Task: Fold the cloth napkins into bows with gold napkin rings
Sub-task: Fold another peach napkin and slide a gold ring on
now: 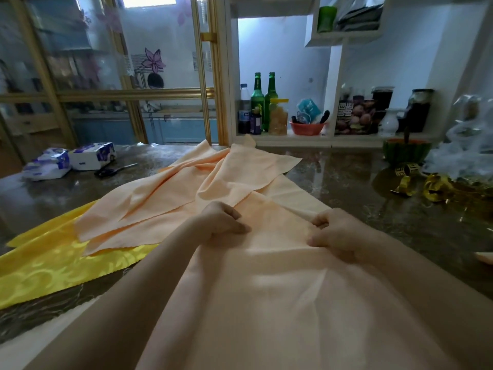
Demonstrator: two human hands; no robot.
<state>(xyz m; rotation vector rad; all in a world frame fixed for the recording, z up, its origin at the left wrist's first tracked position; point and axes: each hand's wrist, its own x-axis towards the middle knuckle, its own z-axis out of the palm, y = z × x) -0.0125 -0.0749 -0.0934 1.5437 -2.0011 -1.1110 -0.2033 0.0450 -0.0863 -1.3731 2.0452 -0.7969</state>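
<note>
Head view, napkin: a peach napkin [277, 284] lies spread on the desk [346, 180] right in front of the person, with its far part gathered between both hands.
Head view, left hand: the left hand [222, 221] has its fingers [232, 213] curled and pinching the cloth at the left end of the fold.
Head view, right hand: the right hand [337, 233] has its fingers [320, 220] curled too, clamped on the same fold at its right end.
Head view, step in hand: this looks like an early fold, with no bow shaped yet.
Head view, doing it well: keep both pinches level, draw the cloth taut between them and lay the fold straight. Soft cloth like this will likely slip and crease.
Head view, rings: the gold napkin rings [408, 173] sit far right on the desk, well apart from the hands.
Head view, in the way: a loose pile of napkins [186, 188] lies just beyond the hands and touches the working cloth, over a yellow cloth [53, 265]. It could drag along.
Head view, around: scissors [114, 169] and tissue packs [93, 156] lie far left, and a green basket [406, 152] stands far right.
</note>
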